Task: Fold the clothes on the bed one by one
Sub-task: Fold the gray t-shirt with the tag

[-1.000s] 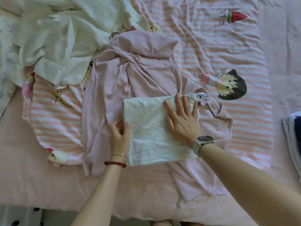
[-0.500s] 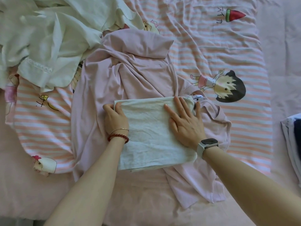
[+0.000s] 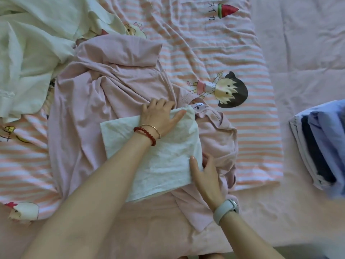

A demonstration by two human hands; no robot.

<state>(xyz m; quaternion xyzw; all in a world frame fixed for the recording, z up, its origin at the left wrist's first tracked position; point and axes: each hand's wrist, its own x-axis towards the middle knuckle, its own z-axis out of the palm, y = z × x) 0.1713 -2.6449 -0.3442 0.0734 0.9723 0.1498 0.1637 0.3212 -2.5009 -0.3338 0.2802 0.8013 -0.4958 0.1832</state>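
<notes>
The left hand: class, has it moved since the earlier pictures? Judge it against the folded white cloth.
Yes. The left hand has gone from the near left edge of the folded white cloth across to its far edge, and now grips there.

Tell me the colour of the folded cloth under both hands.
White, the folded cloth shows best in the head view.
</notes>
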